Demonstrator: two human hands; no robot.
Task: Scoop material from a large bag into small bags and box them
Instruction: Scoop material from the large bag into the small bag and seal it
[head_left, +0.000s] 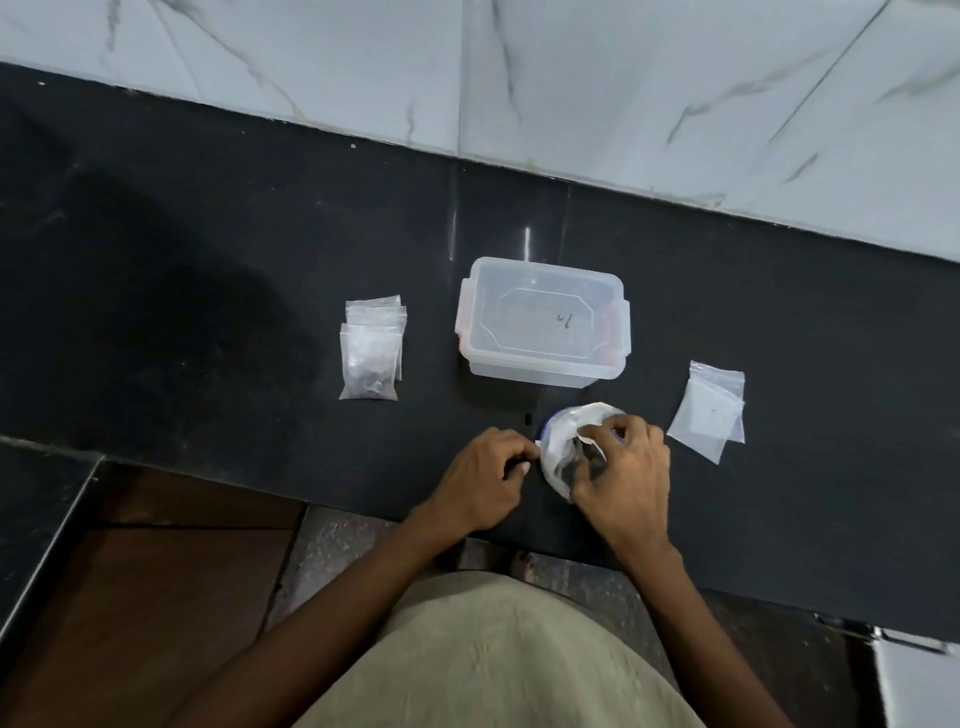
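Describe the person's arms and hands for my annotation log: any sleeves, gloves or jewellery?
Both forearms are bare up to the frame edge, with no sleeves in sight. The left hand and the right hand wear no gloves, and no rings, watch or bracelets show. A beige garment covers the torso below.

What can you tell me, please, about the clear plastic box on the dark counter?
The clear plastic box is a translucent rectangular container with rounded corners. Its lid is on and bears a raised octagonal panel with a small dark handwritten mark. Orange-red clip latches show at both short ends. It stands upright on the dark counter, slightly skewed to the counter's edge, between the two piles of small bags. Neither hand touches it; whether anything lies inside cannot be told.
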